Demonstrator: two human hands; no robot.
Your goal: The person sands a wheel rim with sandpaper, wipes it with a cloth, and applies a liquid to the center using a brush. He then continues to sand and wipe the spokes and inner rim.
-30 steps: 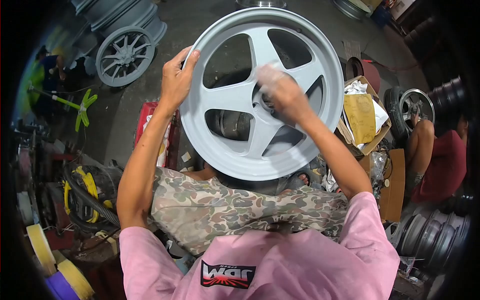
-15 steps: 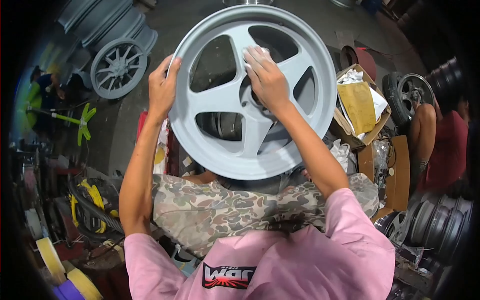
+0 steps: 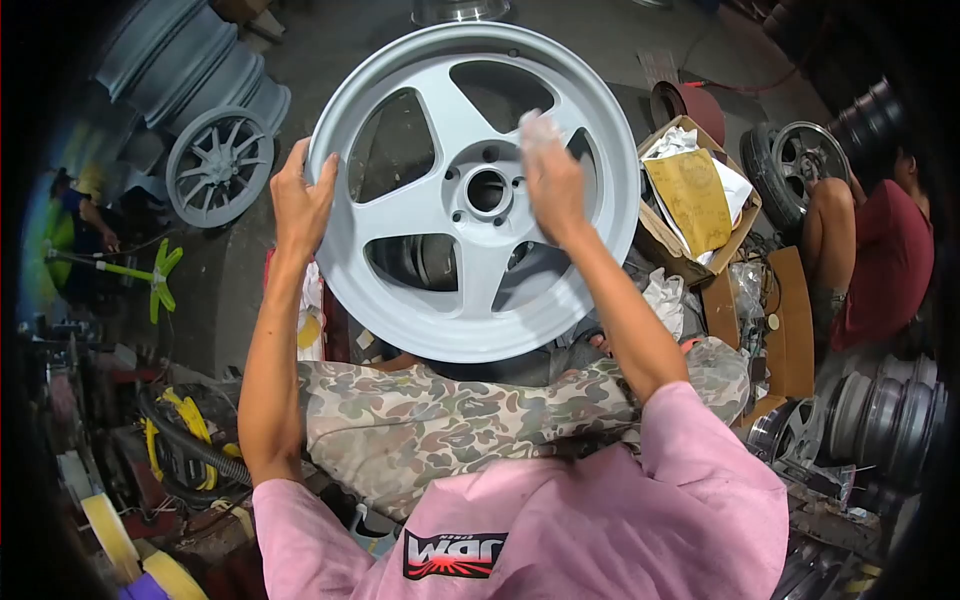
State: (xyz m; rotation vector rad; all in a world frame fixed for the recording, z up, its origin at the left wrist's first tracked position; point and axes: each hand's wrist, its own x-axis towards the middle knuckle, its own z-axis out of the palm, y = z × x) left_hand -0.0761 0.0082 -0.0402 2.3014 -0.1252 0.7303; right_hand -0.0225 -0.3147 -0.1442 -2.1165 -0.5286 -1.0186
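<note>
A grey five-spoke car wheel rim [image 3: 400,215] is tilted up in front of my lap, its face towards me. My left hand [image 3: 303,200] grips its left outer lip, the thumb on the front side. Over the spoke right of the centre hole is my right hand [image 3: 555,185], smeared by motion. A small whitish piece [image 3: 540,130] shows at its fingertips; whether it is paper or cloth I cannot make out. The centre hole and the bolt holes around it are in plain sight.
At the right a cardboard box [image 3: 643,232] holds papers and a tan sheet [image 3: 692,205]. Beyond it a person in a red shirt [image 3: 885,260] sits beside a tyred wheel [image 3: 775,170]. Grey rims [image 3: 220,165] stand at the upper left. Tape rolls [image 3: 110,535] lie lower left.
My right hand has moved off the hub to the right-hand spoke, uncovering the centre hole. The wheel rim sits further left in view, with my left hand still on its lip.
</note>
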